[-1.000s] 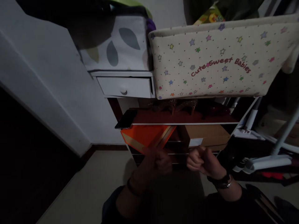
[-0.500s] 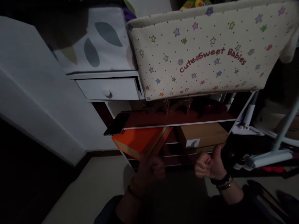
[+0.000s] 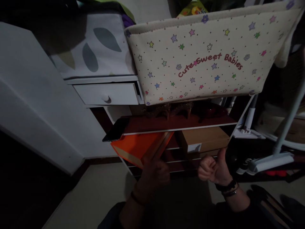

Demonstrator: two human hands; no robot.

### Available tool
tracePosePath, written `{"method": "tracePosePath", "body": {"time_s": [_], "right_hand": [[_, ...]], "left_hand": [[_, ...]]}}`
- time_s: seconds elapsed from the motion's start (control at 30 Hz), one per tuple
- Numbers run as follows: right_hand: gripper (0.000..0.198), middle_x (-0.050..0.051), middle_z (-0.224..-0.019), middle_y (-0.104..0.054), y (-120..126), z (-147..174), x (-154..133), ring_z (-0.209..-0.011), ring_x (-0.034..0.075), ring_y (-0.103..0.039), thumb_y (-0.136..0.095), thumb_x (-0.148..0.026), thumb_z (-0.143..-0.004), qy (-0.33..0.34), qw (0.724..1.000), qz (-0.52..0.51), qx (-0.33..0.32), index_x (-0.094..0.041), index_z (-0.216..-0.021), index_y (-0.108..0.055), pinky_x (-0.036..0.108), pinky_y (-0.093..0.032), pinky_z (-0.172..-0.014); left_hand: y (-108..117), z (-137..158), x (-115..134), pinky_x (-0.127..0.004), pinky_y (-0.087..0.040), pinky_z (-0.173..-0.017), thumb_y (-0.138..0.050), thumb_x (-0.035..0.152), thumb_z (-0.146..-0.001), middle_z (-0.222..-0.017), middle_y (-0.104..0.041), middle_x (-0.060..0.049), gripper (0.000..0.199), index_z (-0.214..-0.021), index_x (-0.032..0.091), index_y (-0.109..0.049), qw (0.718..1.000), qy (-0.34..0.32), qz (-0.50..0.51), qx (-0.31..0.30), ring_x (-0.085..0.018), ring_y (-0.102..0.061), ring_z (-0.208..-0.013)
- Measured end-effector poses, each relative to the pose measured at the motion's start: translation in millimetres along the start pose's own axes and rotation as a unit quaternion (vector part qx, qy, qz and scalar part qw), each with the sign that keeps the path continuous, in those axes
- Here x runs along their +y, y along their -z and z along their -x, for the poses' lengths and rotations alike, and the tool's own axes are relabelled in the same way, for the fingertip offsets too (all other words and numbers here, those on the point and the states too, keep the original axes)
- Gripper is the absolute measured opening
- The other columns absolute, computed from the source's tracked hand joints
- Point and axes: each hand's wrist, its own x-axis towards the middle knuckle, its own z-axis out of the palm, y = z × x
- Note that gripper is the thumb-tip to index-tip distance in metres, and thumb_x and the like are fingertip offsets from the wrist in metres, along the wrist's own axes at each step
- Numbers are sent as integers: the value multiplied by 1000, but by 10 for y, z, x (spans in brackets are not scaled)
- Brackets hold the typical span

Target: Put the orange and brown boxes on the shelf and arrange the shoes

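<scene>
My left hand (image 3: 156, 173) is in deep shadow, its fingers curled into a fist in front of the lower corner of an orange box (image 3: 138, 144). No object shows in it. My right hand (image 3: 214, 168) makes a fist with the thumb pointing up, and nothing is visible in its grip. Just behind it, a brown cardboard box (image 3: 207, 138) with a white label lies on a lower shelf. A dark phone (image 3: 116, 129) rests at the left end of the dark red shelf (image 3: 143, 124) above the orange box.
A cream fabric basket (image 3: 166, 76) printed with stars stands on top. Glittery high-heeled shoes (image 3: 168, 111) are under it. To the left are a white drawer (image 3: 119, 93) and a wall (image 3: 35, 95). A light-coloured mop or squeegee (image 3: 271, 162) leans at the right.
The view has shifted slightly, so the basket, drawer and shelves appear a little further left and lower. Both hands keep the same pose.
</scene>
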Motion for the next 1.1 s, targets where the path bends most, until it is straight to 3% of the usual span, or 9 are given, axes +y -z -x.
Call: {"method": "tracePosePath", "body": {"time_s": [0.1, 0.2, 0.3, 0.4, 0.5, 0.6, 0.7, 0.93, 1.1], "right_hand": [[87, -3, -61, -41, -54, 60, -75, -52, 12, -36, -21, -99, -86, 41, 988, 118, 91, -21, -73, -57, 28, -32, -53], [77, 6, -87, -60, -49, 187, -213, -78, 22, -57, -36, -91, -93, 89, 912, 336, 218, -22, -105, -68, 36, -48, -73], [56, 14, -123, -64, 71, 294, -347, -117, 33, -61, -59, -69, -98, 142, 719, 612, 299, -25, -133, -63, 47, -50, -100], [70, 17, -143, -58, 264, 321, -376, -134, 40, -54, -71, -57, -95, 147, 507, 801, 284, -25, -154, -50, 62, -41, -116], [92, 22, -156, -50, 429, 306, -274, -147, 45, -43, -73, -59, -94, 91, 394, 883, 237, -22, -167, -31, 73, -25, -124], [98, 23, -169, -38, 519, 302, -122, -157, 47, -29, -80, -53, -90, 24, 344, 916, 202, -25, -169, -29, 79, -19, -124], [95, 20, -174, -32, 574, 311, 0, -160, 48, -24, -88, -43, -83, -7, 321, 929, 186, -31, -164, -40, 81, -20, -121], [71, 18, -165, -43, 677, 314, 133, -153, 47, -32, -86, -26, -82, 17, 288, 940, 182, -34, -148, -61, 85, -18, -117], [67, 17, -166, -38, 629, 395, 172, -150, 46, -34, -84, -24, -82, 62, 284, 941, 176, -35, -144, -61, 85, -18, -117]], "left_hand": [[-35, -89, -23, -25, -18, -43, -67, 89, -76, -48, -29, 8, 72, -63, 22, -46, 999, 7, -6, 39, -7, -24, -41], [-41, -223, -111, -24, -34, -51, -79, 60, -86, -62, -43, 4, 48, -79, 19, -55, 987, -20, -14, 156, -8, -39, -50], [33, -376, -270, -24, -45, -68, -82, 36, -86, -80, -56, 0, 29, -89, 18, -60, 957, -35, -17, 289, -10, -56, -69], [162, -522, -455, -24, -44, -65, -84, 37, -85, -99, -66, -4, 37, -109, 18, -64, 934, 33, -30, 353, -11, -61, -72], [260, -664, -613, -25, -41, -60, -77, 50, -90, -124, -66, -11, 50, -124, 19, -59, 924, 96, -21, 369, -10, -59, -68], [291, -787, -716, -24, -38, -57, -71, 56, -93, -140, -60, -16, 53, -127, 18, -58, 923, 135, 11, 359, -9, -55, -67], [289, -843, -773, -24, -37, -57, -72, 55, -93, -142, -58, -14, 52, -125, 17, -59, 927, 134, 43, 349, -8, -51, -66], [264, -763, -821, -23, -42, -64, -70, 54, -94, -126, -65, -13, 47, -121, 16, -61, 933, 101, 79, 335, -11, -57, -75], [199, -692, -830, -25, -42, -65, -69, 58, -94, -116, -67, -13, 47, -117, 17, -62, 941, 104, 90, 308, -15, -62, -80]]}}
